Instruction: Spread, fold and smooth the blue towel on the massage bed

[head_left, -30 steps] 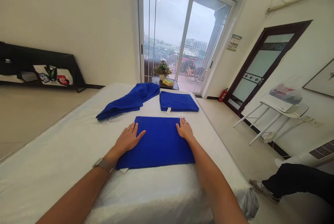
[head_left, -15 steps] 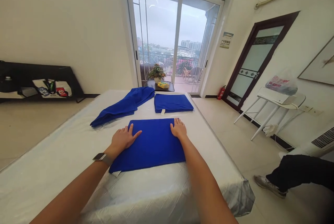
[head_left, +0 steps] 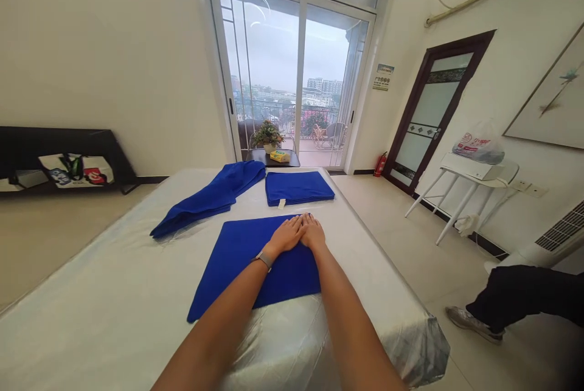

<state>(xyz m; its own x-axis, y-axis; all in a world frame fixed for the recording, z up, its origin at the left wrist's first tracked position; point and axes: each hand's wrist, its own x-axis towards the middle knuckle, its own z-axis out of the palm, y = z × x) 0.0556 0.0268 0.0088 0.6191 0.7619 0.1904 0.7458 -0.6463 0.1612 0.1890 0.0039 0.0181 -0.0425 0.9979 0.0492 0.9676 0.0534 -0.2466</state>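
Observation:
A blue folded cloth lies flat near the front of a plastic-covered mattress. My left hand, with a watch on its wrist, rests flat on the cloth's far right part. Beside it, touching, my right hand lies flat on the far right corner. The fingers of both are stretched out, and I see nothing held in them. Beyond the hands lies a neat stack of folded blue cloth with a white tag. To its left is a loosely bunched blue cloth.
Past the mattress's far end stands a small dark table with a potted plant and a yellow pack. At right are a white chair bearing a box and bag, and a person's leg.
My left hand has slid from the cloth's left edge across to the right, up against my right hand. My right hand stays at the far right corner. The view has shifted slightly.

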